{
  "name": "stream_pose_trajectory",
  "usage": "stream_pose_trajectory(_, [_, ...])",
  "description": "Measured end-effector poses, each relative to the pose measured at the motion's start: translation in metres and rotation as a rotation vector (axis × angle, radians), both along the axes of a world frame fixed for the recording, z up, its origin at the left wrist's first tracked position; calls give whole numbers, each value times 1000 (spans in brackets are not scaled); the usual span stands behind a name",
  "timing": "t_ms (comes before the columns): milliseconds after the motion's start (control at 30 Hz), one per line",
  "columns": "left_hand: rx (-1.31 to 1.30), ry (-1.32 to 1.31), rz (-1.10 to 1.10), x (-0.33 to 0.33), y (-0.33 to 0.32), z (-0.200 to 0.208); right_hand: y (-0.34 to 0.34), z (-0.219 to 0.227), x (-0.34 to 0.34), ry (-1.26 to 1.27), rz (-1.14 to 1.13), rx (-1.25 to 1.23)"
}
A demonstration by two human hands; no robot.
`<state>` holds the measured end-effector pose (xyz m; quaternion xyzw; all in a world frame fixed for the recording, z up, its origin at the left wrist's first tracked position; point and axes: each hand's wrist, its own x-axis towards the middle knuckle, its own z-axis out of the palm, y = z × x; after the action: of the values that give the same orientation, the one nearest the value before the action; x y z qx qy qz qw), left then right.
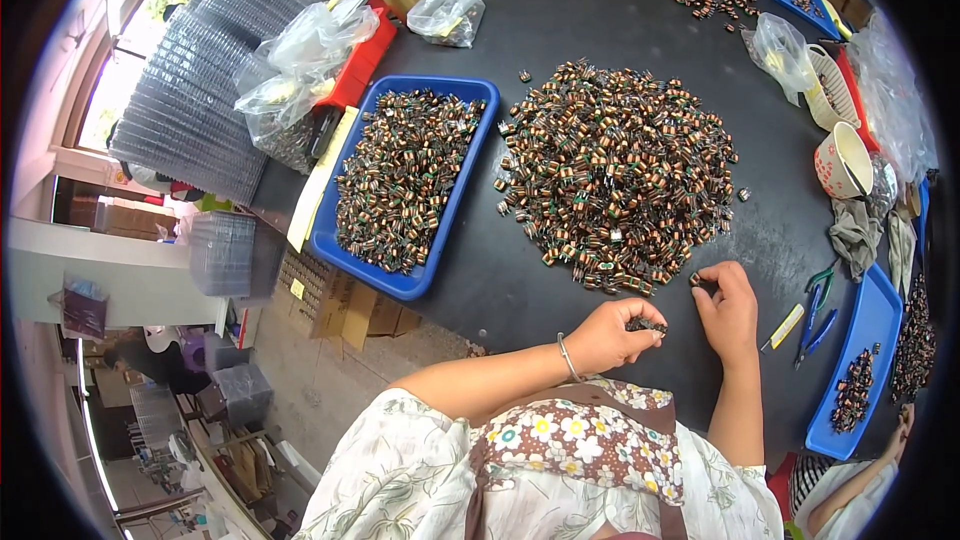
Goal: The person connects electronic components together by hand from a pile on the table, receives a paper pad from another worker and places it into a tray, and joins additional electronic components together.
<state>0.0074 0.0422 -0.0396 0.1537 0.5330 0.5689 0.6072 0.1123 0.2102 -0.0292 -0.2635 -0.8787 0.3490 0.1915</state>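
A large heap of small copper-wound coils (620, 170) lies on the black table in front of me. Just below its near edge, my left hand (606, 340) is curled around several small dark coils (647, 325), which show at the fingertips. My right hand (729, 312) is a little to the right, by the heap's lower right edge. Its thumb and forefinger pinch one small coil (696, 280). The two hands are apart. Left of the heap, a blue tray (405, 285) is filled with the same kind of coils.
Pliers (818, 290), a blue-handled tool (815, 335) and a yellow-white marker-like stick (783, 327) lie to the right. Beyond them is a blue tray (828, 420) with some coils. A patterned cup (842, 162), red bins and plastic bags line the edges. Another person's arm (865, 485) is at lower right.
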Motion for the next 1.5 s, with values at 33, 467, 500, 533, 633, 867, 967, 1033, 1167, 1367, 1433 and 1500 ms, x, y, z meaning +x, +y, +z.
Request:
stream_pose_trajectory(33, [2, 2, -4, 0, 1, 0, 0, 0, 1, -8, 8, 1])
stream_pose_trajectory(467, [-55, -25, -45, -4, -12, 4, -10, 5, 0, -82, 19, 65])
stream_pose_trajectory(500, [-54, -26, -50, -4, -12, 4, -10, 4, 0, -75, 27, 59])
stream_pose_trajectory(533, [-55, -26, -59, -5, -12, 5, -10, 3, 1, -84, 17, 60])
stream_pose_trajectory(633, [-59, -29, -65, -5, -13, 5, -12, 4, 1, -73, 28, 43])
stream_pose_trajectory(867, [-61, 7, -90, -5, -14, 5, -9, 3, 2, -5, 5, 76])
stream_pose_trajectory(967, [-54, 11, -96, -5, -13, 4, -6, -1, 3, -2, 55, 159])
stream_pose_trajectory(1033, [-38, 12, -93, -4, -15, 1, -5, -3, 4, 4, 69, 151])
stream_pose_trajectory(1167, [-10, 20, -78, -4, -15, -2, -9, 4, 6, -31, 35, -204])
stream_pose_trajectory(1367, [-44, -26, 8, -4, -12, 0, -13, 9, 8, 142, 312, -479])
stream_pose_trajectory(1433, [-29, -47, 48, -3, -12, 0, -16, 8, 10, 116, 350, -519])
stream_pose_trajectory(1500, [-14, -69, 86, -3, -12, 0, -23, 12, 9, 59, 409, -585])
